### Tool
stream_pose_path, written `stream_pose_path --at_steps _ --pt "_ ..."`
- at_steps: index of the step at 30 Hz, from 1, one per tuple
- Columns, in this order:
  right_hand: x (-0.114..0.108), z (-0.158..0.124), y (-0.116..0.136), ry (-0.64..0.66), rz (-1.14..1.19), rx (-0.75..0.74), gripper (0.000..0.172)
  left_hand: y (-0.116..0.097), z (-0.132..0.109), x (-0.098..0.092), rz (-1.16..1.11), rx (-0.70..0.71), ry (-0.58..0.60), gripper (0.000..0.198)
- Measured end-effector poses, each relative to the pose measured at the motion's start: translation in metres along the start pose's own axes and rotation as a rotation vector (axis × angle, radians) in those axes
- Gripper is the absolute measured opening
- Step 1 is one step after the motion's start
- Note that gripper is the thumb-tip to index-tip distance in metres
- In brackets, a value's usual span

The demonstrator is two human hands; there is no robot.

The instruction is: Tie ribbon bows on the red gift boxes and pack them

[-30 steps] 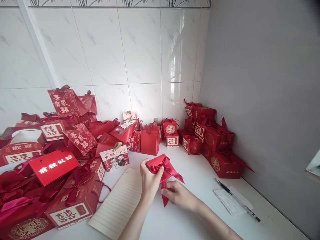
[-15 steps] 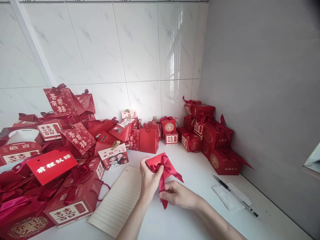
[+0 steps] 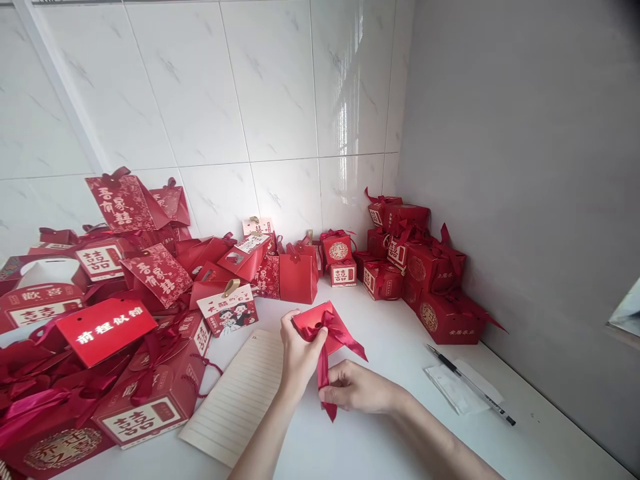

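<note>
Above the white table, my left hand (image 3: 301, 347) grips a small red gift box (image 3: 320, 316), its thumb pressed on the knot of the bow on top. The dark red satin ribbon (image 3: 350, 339) has one tail spread out to the right. Its other tail hangs down toward me, and my right hand (image 3: 357, 388) pinches that tail near its end between thumb and fingers. The underside of the box is hidden by the left hand.
A lined notepad (image 3: 239, 395) lies left of my hands. A pen (image 3: 470, 383) rests across a small clear packet (image 3: 453, 390) at the right. Red boxes (image 3: 145, 413) are heaped on the left; more ribboned boxes (image 3: 450, 319) stack against the grey wall (image 3: 525, 167).
The view has shifted slightly. Both hands keep the same grip on the box and ribbon, with almost no visible movement.
</note>
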State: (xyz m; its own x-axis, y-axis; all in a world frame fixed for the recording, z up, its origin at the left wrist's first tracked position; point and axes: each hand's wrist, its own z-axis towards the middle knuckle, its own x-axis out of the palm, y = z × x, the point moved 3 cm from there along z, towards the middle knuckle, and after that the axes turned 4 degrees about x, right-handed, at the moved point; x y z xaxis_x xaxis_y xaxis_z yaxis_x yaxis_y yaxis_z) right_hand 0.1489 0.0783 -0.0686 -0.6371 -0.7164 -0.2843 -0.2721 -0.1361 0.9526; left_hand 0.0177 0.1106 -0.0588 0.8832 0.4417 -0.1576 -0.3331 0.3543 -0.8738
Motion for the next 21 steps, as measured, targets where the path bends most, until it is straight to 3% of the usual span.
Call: stream_pose_path --at_steps 4,7,10,16,21 --pt "-0.019 -0.008 0.003 -0.039 0.010 0.051 0.048 -0.002 0.004 0.000 -0.083 -0.098 0.113 0.051" --pt "-0.045 -0.014 0.003 -0.288 0.018 0.084 0.059 -0.004 0.005 -0.001 -0.148 -0.139 0.204 0.050" --pt "-0.062 -0.020 0.001 -0.480 -0.011 0.121 0.056 -0.007 0.005 -0.002 -0.201 -0.165 0.262 0.049" --pt "-0.060 -0.022 -0.006 -0.333 -0.033 0.209 0.047 -0.007 0.005 -0.002 -0.169 -0.146 0.253 0.049" --pt "-0.060 -0.025 -0.003 -0.292 0.000 0.229 0.039 -0.007 0.004 -0.003 -0.190 -0.134 0.259 0.048"
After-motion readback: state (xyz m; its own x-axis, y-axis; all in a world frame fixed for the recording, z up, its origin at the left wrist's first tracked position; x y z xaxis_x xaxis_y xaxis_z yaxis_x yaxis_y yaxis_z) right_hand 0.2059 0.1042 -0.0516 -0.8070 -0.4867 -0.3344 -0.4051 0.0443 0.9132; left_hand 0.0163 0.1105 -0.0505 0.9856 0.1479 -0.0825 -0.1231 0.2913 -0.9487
